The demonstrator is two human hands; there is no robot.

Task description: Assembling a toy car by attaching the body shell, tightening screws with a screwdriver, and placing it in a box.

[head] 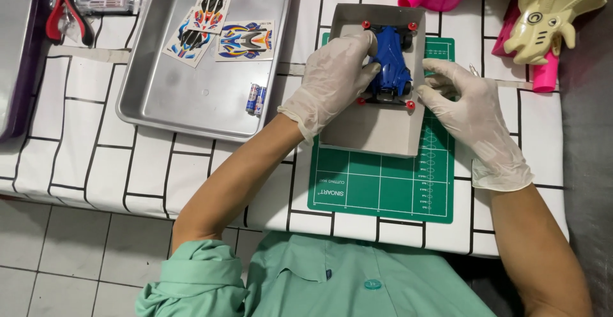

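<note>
A blue toy race car (391, 67) with small red rollers at its corners lies in a shallow grey cardboard tray (377, 128) that sits on a green cutting mat (383, 186). My left hand (335, 81), in a white glove, rests over the car's left side and grips it. Also gloved, my right hand (469, 109) touches the car's right rear corner and the tray's right wall with spread fingers.
A metal baking tray (159, 100) to the left holds colourful sticker sheets (217, 26) and two small batteries (256, 98). Red-handled pliers (64, 14) lie far left. Pink and cream plastic toys (549, 17) crowd the back right. The table edge runs near my body.
</note>
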